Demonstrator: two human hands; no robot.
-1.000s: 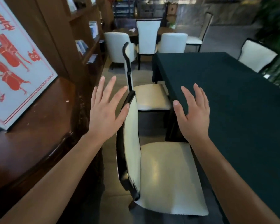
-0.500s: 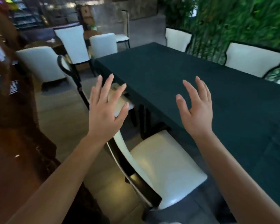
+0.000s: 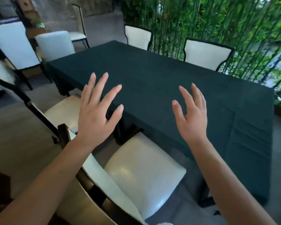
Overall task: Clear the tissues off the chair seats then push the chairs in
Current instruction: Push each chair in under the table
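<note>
left hand (image 3: 94,117) and right hand (image 3: 191,117) spread, holding nothing, raised above near chair (image 3: 143,169) at 6 o'clock of desk (image 3: 152,75).

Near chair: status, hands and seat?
Left hand and right hand open, raised, holding nothing. Near chair seat bare, no tissue visible, not pushed in. Table ahead, nothing blocking.

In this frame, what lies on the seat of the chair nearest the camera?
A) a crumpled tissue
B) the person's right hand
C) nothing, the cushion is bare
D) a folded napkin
C: the nearest chair seat shows only its bare cream cushion, while the left hand and right hand are raised above it with fingers spread, holding nothing.
</note>
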